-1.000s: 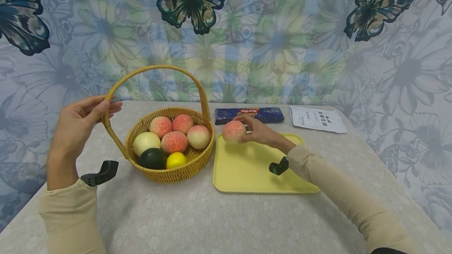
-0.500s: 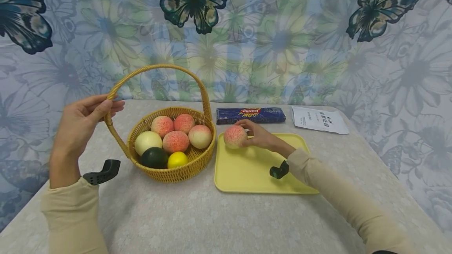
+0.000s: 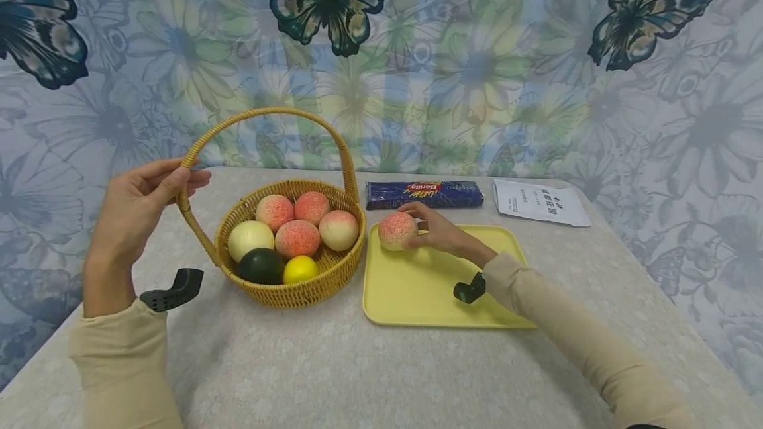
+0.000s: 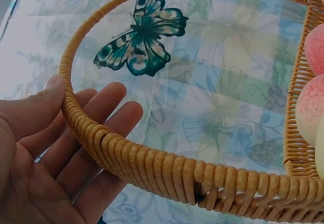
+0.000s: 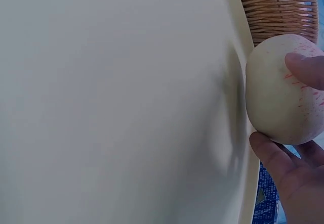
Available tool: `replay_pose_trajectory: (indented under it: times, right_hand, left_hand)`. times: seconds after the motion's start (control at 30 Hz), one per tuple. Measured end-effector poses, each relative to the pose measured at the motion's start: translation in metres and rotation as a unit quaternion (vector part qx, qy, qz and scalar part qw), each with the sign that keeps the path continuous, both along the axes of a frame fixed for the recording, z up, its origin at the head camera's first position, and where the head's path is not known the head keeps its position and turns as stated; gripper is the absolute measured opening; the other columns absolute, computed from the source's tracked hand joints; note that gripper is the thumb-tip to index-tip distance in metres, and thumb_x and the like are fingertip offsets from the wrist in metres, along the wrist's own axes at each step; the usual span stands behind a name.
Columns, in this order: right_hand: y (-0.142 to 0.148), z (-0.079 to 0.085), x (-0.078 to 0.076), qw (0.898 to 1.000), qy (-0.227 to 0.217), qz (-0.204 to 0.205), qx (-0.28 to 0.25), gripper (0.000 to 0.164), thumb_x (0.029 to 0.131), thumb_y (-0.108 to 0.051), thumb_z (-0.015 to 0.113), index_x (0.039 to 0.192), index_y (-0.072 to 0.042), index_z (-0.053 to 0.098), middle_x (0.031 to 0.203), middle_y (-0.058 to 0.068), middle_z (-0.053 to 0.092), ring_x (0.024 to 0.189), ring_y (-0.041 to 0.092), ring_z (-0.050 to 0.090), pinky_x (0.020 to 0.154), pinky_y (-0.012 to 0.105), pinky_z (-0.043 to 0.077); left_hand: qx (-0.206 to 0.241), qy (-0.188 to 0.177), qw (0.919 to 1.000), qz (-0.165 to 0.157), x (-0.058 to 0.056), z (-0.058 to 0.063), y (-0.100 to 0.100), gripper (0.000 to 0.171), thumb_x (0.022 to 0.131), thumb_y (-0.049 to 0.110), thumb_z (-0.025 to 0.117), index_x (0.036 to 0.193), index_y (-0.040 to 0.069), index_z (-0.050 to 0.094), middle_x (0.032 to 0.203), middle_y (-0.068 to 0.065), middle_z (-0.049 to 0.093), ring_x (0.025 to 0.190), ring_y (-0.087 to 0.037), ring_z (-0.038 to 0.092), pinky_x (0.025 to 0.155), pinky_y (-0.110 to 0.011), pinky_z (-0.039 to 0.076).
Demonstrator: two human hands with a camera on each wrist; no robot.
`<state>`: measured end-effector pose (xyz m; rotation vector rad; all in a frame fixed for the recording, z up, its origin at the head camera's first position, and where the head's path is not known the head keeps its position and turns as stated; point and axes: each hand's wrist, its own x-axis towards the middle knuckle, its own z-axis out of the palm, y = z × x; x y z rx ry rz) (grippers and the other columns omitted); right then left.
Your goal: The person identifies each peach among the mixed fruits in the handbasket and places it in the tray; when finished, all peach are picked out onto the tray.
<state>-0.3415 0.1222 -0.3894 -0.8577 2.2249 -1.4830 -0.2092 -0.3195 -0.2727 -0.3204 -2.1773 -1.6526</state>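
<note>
My left hand (image 3: pixel 140 200) pinches the wrapped handle (image 4: pixel 83 115) of a wicker basket (image 3: pixel 286 296) between thumb and fingers. Inside the basket lie several pink-speckled peaches (image 3: pixel 297 238), a pale yellow-green round fruit (image 3: pixel 250 241), a dark green oval fruit (image 3: pixel 260 266) and a small yellow fruit (image 3: pixel 301 270). My right hand (image 3: pixel 442 232) holds another peach (image 3: pixel 397 230) over the far left corner of a yellow tray (image 3: pixel 429 290). Seen from the right wrist, thumb and fingers grip that peach (image 5: pixel 283 92) from opposite sides, close to the tray's rim.
Behind the tray lies a blue Barilla pasta box (image 3: pixel 424 194). To its right is a white printed packet (image 3: pixel 541 202). A butterfly-patterned cloth (image 3: pixel 477 85) hangs along the table's back edge, and the basket stands just left of the tray.
The right hand has lowered the peach slightly toward the tray corner, then stayed nearly still. The left hand keeps its hold on the handle; the view has shifted a little.
</note>
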Motion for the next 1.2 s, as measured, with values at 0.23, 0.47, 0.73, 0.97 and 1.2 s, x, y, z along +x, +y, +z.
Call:
replay_pose_trajectory:
  times: [0.23,0.47,0.73,0.97,1.2]
  right_hand:
    - [-0.005,-0.003,0.0,1.0,0.004,0.004,-0.005,0.066,0.082,0.003,0.07,0.139,-0.004,0.036,0.143,0.022,0.038,0.123,0.041,0.05,0.091,0.045,0.049]
    - [-0.008,-0.007,-0.001,1.0,0.009,0.001,0.0,0.067,0.082,0.003,0.07,0.139,-0.004,0.035,0.143,0.022,0.037,0.125,0.041,0.048,0.092,0.046,0.048]
    - [-0.01,-0.007,0.004,1.0,0.007,0.003,0.012,0.068,0.085,0.001,0.068,0.141,-0.006,0.031,0.146,0.022,0.031,0.125,0.043,0.047,0.091,0.046,0.048]
    - [-0.012,-0.004,0.007,1.0,-0.009,0.003,0.011,0.071,0.086,0.001,0.066,0.145,-0.003,0.028,0.148,0.024,0.028,0.129,0.045,0.041,0.091,0.046,0.048]
    - [-0.013,0.002,0.011,1.0,-0.008,0.004,0.013,0.072,0.087,-0.001,0.066,0.146,0.002,0.026,0.146,0.027,0.029,0.128,0.047,0.041,0.091,0.047,0.047]
  left_hand:
    - [-0.002,-0.005,1.0,-0.003,0.002,0.001,-0.001,0.037,0.096,0.022,0.058,0.128,0.001,0.059,0.099,0.011,0.073,0.097,0.0,0.066,0.082,-0.011,0.04]
    - [-0.02,-0.006,0.9998,0.007,0.002,0.002,0.001,0.038,0.096,0.023,0.057,0.127,0.001,0.059,0.099,0.012,0.073,0.097,0.0,0.065,0.082,-0.012,0.039]
    - [-0.015,-0.001,0.9999,0.005,0.002,0.0,0.0,0.037,0.097,0.022,0.057,0.126,0.001,0.059,0.098,0.011,0.073,0.097,0.0,0.065,0.082,-0.012,0.039]
    - [-0.01,-0.001,1.0,0.0,0.003,0.0,0.0,0.037,0.096,0.022,0.058,0.126,0.0,0.059,0.098,0.011,0.073,0.097,0.0,0.065,0.083,-0.011,0.038]
    - [0.0,-0.001,1.0,-0.005,0.002,0.0,0.0,0.037,0.096,0.021,0.058,0.127,0.001,0.059,0.099,0.01,0.073,0.097,0.0,0.065,0.083,-0.012,0.038]
